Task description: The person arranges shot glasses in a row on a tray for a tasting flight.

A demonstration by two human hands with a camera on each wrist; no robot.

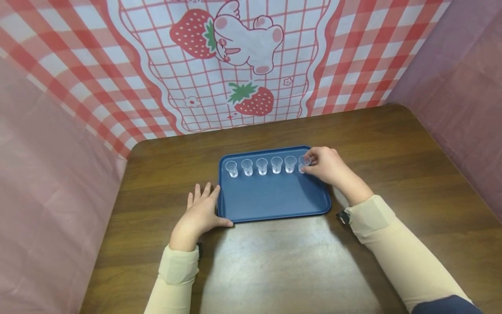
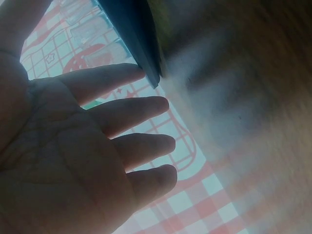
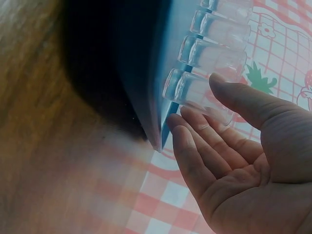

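Note:
Several small clear cups (image 1: 261, 166) stand upright in a row along the far side of a blue tray (image 1: 270, 196). My right hand (image 1: 323, 165) pinches the rightmost cup (image 3: 192, 92), its thumb on one side and fingers on the other; the cup's base is at the tray surface. My left hand (image 1: 200, 211) lies at the tray's left edge with its fingers spread. In the left wrist view, the index finger (image 2: 105, 80) meets the tray's rim while the other fingers extend straight beyond it.
The tray lies on a brown wooden table (image 1: 164, 170). Behind the table hangs a red-and-white checked cloth (image 1: 353, 56) with strawberry prints. Pink cloth (image 1: 51, 174) hangs at the left, with more on the right.

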